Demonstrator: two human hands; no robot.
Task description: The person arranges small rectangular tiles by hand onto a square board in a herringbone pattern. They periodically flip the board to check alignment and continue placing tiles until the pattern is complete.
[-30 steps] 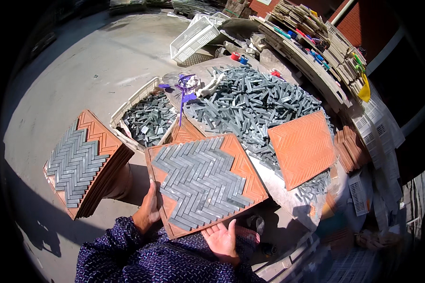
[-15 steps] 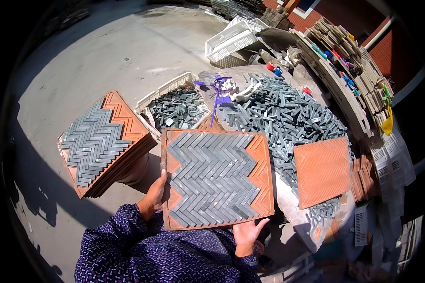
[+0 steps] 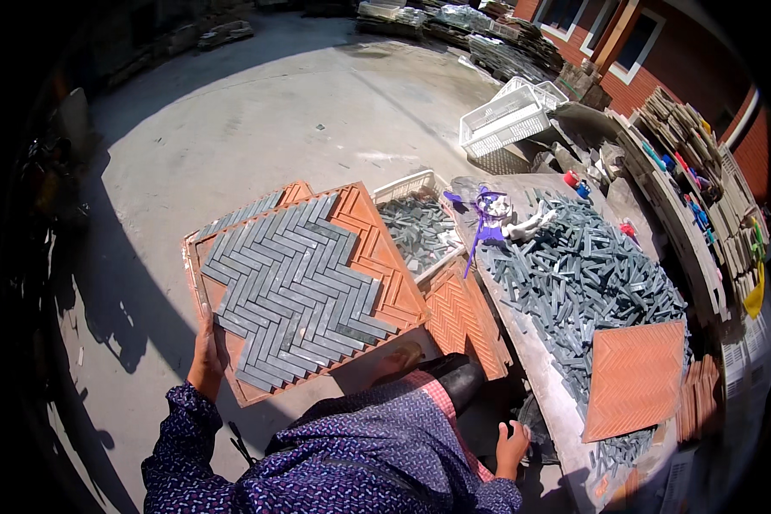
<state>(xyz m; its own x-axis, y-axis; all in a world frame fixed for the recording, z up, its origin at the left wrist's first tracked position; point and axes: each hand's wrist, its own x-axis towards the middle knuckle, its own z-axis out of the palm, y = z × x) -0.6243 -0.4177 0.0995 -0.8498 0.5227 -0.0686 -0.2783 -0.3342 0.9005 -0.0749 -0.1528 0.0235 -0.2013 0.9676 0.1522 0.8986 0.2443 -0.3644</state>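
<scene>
An orange herringbone mould tray point(image 3: 364, 242), filled mostly with grey tile strips point(image 3: 291, 287) in a zigzag pattern, is gripped at its near left edge by my left hand point(image 3: 206, 353). It overlaps the stack at the left, where another filled tray point(image 3: 244, 208) shows behind its far edge; whether the two touch I cannot tell. The strips leave bare orange along the right side. My right hand point(image 3: 512, 447) hangs empty at lower right near my lap, its fingers loosely curled and apart. It touches neither tray nor table.
A worktable point(image 3: 522, 343) at the right bears a heap of loose grey strips point(image 3: 591, 265) and an empty orange mould point(image 3: 636, 377). Beyond the held tray stands a white crate point(image 3: 420, 182) of strips. White gloves point(image 3: 531, 224) and purple straps point(image 3: 488, 224) lie at the table's far end.
The filled tray has moved left from in front of me to over the left stack. My right hand has let go and dropped to the lower right. The view has swung left.
</scene>
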